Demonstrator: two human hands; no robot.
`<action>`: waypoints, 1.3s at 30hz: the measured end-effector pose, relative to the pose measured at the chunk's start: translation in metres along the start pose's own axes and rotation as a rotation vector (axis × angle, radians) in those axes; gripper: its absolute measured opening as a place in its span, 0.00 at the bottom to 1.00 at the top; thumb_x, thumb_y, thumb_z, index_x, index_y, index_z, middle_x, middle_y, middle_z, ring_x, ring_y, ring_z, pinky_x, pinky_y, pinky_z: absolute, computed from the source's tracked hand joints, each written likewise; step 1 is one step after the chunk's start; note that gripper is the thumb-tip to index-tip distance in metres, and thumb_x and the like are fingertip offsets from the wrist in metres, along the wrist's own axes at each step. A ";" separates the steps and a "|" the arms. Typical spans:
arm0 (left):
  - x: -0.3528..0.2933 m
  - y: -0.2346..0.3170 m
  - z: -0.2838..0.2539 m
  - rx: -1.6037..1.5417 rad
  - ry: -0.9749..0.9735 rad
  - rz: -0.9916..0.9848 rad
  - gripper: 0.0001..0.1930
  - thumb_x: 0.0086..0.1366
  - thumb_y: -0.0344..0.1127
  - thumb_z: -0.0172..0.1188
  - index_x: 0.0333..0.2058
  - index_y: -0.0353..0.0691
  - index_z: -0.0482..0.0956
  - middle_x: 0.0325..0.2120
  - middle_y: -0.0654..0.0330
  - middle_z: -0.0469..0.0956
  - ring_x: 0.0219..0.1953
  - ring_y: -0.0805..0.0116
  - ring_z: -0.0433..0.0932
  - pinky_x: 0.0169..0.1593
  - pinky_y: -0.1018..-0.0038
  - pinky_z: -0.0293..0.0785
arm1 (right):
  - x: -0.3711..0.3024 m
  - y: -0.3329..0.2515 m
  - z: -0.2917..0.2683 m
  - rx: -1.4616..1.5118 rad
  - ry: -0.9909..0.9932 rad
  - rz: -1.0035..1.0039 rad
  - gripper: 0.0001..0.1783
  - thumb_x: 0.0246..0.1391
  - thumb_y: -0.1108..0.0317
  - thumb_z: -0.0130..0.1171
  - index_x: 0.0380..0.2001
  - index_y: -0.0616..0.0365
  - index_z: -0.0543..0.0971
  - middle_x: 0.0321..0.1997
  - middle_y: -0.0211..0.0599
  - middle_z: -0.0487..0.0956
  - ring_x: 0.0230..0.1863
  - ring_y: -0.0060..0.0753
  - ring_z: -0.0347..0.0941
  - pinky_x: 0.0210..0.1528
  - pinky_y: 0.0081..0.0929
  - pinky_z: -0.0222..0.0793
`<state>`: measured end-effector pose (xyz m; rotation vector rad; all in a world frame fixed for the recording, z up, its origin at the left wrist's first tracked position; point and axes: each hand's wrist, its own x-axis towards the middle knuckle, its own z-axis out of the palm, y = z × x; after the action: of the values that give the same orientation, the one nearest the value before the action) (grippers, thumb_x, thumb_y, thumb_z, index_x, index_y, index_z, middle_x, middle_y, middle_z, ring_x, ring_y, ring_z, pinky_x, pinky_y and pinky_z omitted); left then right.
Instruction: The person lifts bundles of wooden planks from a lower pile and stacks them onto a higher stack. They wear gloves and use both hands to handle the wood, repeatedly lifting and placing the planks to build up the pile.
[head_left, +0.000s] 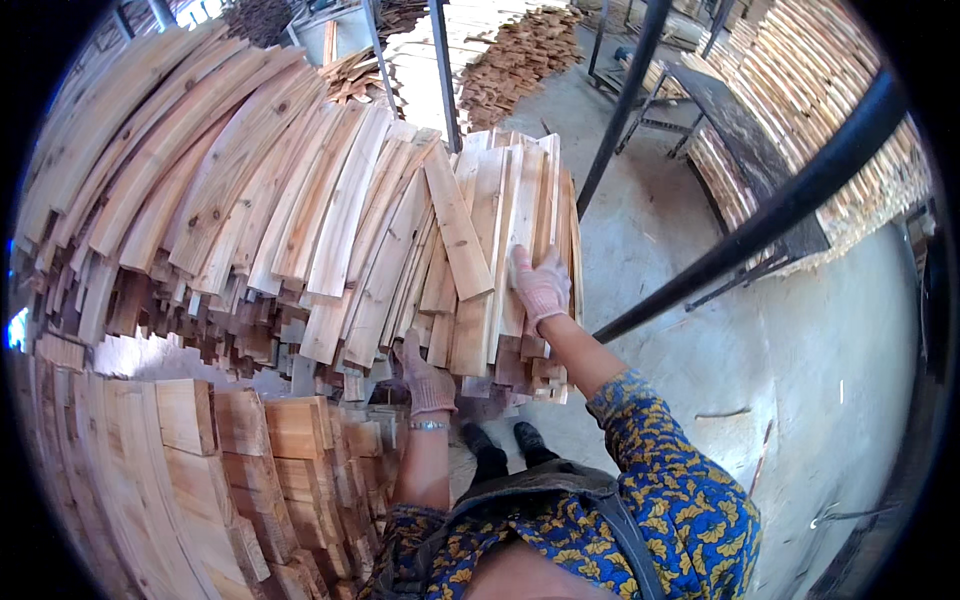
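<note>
Boards (514, 205), frame centre: slanted board (458, 225) might slip if others shift. Right hand (541, 288) atop, left hand (427, 384) at ends; fingers clamped: cannot tell.

A thick black rail (720, 258) slants across the right side, above a grey concrete floor (840, 440). Beyond it stands a narrow, dark-topped bench (755, 160) on metal legs, and behind that — at the far right — a tall stack of pale slats (840, 90). A dark post (445, 75) rises at the far middle, near a heap of brown wood pieces (515, 60). A thin stick (722, 413) lies on the floor, near right.
</note>
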<state>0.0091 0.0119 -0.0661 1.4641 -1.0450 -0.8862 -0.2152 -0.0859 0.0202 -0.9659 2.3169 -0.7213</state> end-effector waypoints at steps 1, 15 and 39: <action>-0.001 0.021 0.007 -0.240 0.024 -0.093 0.29 0.64 0.46 0.59 0.59 0.39 0.66 0.53 0.51 0.71 0.56 0.51 0.72 0.60 0.57 0.71 | 0.014 0.008 0.004 0.057 0.036 0.027 0.52 0.53 0.27 0.46 0.70 0.55 0.56 0.68 0.66 0.59 0.68 0.67 0.54 0.69 0.51 0.49; 0.016 0.027 0.015 -0.168 -0.090 -0.218 0.34 0.66 0.50 0.59 0.63 0.34 0.61 0.52 0.53 0.73 0.56 0.58 0.73 0.53 0.67 0.74 | 0.055 0.011 0.021 0.363 -0.018 0.029 0.57 0.52 0.35 0.59 0.65 0.78 0.55 0.63 0.68 0.68 0.66 0.56 0.65 0.67 0.34 0.58; -0.009 0.085 0.032 -0.447 -0.507 -0.434 0.27 0.62 0.34 0.65 0.58 0.37 0.67 0.46 0.60 0.74 0.46 0.69 0.77 0.51 0.72 0.78 | 0.041 0.059 -0.008 0.125 -0.172 -0.038 0.43 0.61 0.38 0.47 0.64 0.65 0.57 0.47 0.70 0.77 0.51 0.70 0.74 0.54 0.53 0.69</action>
<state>-0.0351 0.0068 0.0130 1.1175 -0.8089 -1.7464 -0.2730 -0.0785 -0.0228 -0.9779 2.0851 -0.7577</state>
